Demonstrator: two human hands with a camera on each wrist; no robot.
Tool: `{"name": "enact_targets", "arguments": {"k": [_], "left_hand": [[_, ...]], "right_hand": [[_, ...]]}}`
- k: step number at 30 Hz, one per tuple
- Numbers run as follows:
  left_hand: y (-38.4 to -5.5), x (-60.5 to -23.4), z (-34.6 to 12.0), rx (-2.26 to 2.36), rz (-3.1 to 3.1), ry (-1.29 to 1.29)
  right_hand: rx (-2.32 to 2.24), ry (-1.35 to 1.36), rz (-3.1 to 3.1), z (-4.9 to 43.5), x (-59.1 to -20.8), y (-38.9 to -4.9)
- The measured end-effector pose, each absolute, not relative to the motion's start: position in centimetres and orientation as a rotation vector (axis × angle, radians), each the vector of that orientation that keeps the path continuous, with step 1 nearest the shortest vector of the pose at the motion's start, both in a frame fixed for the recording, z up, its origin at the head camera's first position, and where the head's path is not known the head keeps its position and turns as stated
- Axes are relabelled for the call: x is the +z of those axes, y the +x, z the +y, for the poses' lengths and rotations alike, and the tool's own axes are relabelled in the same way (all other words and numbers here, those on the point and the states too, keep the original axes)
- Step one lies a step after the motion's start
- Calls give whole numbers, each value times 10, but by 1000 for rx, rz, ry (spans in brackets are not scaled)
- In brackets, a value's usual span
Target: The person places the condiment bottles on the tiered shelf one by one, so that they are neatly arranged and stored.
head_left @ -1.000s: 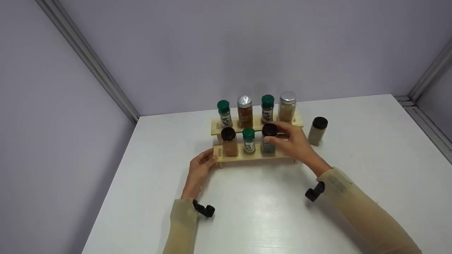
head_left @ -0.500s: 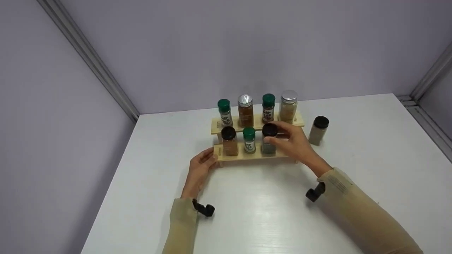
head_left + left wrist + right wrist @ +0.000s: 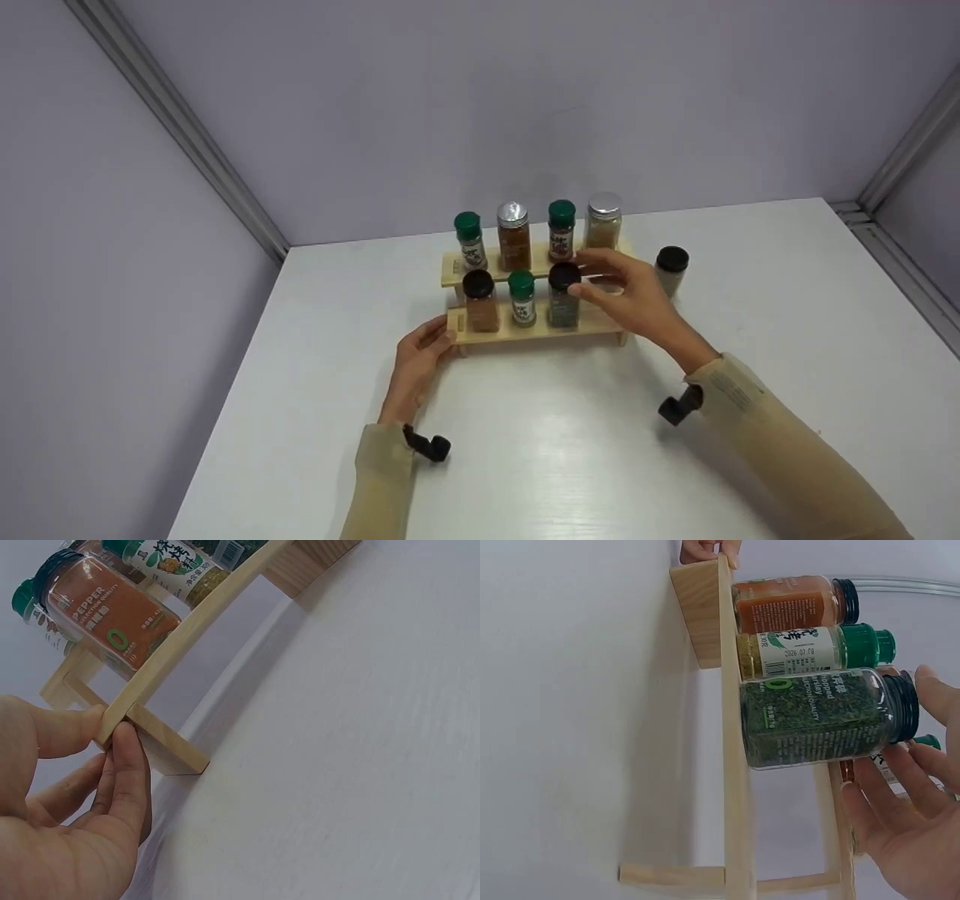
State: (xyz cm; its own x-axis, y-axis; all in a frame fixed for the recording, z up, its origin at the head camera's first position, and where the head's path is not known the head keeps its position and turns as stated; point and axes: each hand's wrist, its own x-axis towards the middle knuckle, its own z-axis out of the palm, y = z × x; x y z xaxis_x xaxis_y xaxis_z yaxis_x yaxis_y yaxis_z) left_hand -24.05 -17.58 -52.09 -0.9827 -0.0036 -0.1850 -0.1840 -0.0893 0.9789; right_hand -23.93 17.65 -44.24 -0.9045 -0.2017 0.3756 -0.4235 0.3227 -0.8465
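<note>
My left hand (image 3: 421, 356) pinches the left end of the lower shelf of a two-tier wooden spice rack (image 3: 172, 660) between thumb and fingers. On that shelf stand a black-lidded pepper jar (image 3: 482, 313), a small green-capped bottle (image 3: 523, 309) and a black-lidded jar of green flakes (image 3: 810, 720), its label partly reading "parsley". My right hand (image 3: 637, 296) is beside the flake jar's lid, thumb and fingers spread and relaxed around it. Whether a fingertip still touches the lid cannot be told. The flake jar stands upright on the shelf.
On the upper shelf are two green-capped bottles and two silver-lidded jars, among them a reddish one (image 3: 514, 244). Another black-lidded jar (image 3: 670, 270) stands on the white table (image 3: 525, 435) right of the rack, partly behind my right hand. Walls rise behind and at the left.
My right hand has loosened from the flake jar and shifted slightly right, its fingers wider apart. The jar stays on the lower shelf. My left hand keeps its hold on the rack.
</note>
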Motion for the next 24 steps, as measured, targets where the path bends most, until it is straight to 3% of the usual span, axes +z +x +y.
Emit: {"name": "enact_targets", "arguments": {"k": [15, 24], "left_hand": [[-239, -520, -178, 2227, 2031, -202], [-241, -522, -176, 2212, 2041, -213]], "right_hand": [[1396, 512, -2344, 226, -419, -224], [1361, 453, -2264, 262, -425, -228]]}}
